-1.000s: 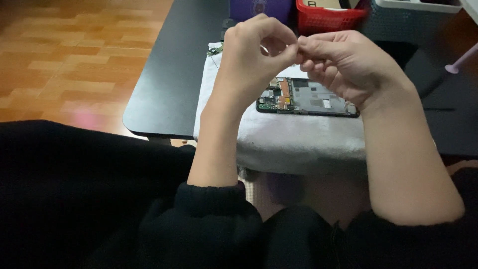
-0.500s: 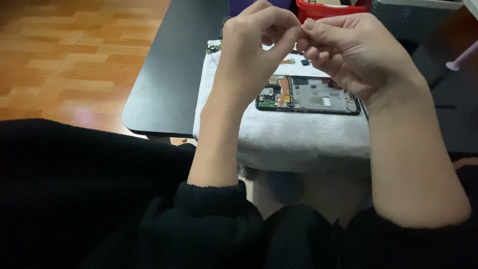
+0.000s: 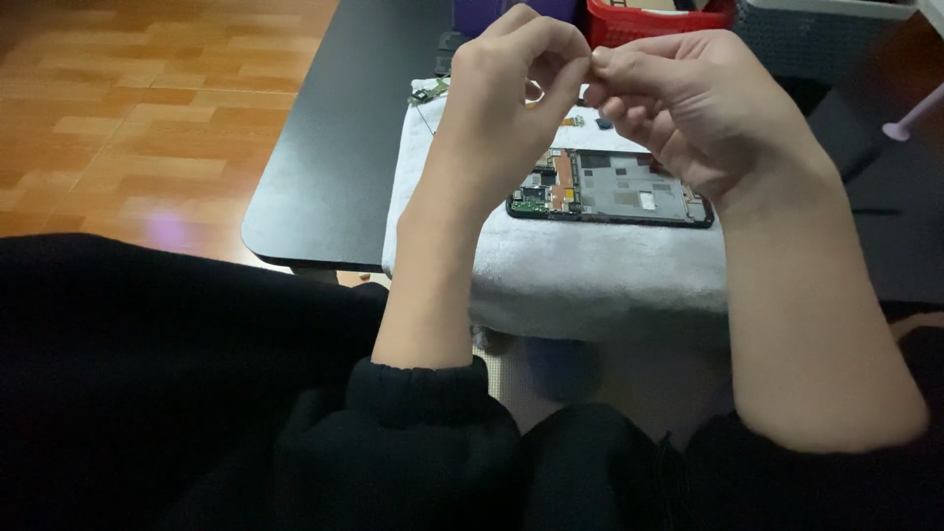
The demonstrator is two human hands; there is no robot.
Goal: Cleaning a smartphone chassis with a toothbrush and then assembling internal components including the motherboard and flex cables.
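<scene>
Both hands are up off the table and meeting in mid-air. Compared with a second ago the pair has drifted a little higher and to the right in the view, and the fingertips have closed from a small gap to actual contact; the opened phone below has not moved on its towel. My read is that the work has left the phone for a moment and gone into whatever sits between those fingertips.

The left hand [image 3: 506, 108] has thumb and forefinger curled into a tight pinch, the other fingers folded behind. The right hand [image 3: 688, 108] mirrors it, its fingertips [image 3: 608, 61] pressed up against the left's. Something tiny is probably nipped there, but it is hidden by the fingers, so I cannot tell what, or which hand truly has it.

Directly beneath, well clear of both hands, the disassembled smartphone [image 3: 610, 189] lies flat with its back off, green circuit board at the left end and grey metal frame across the rest. It rests on a white folded towel [image 3: 590, 275] that hangs over the near edge of the black table [image 3: 324, 167].

A few small loose parts [image 3: 425, 94] sit on the towel's far corner, behind the left hand. A red basket [image 3: 639, 22] stands at the back.
</scene>
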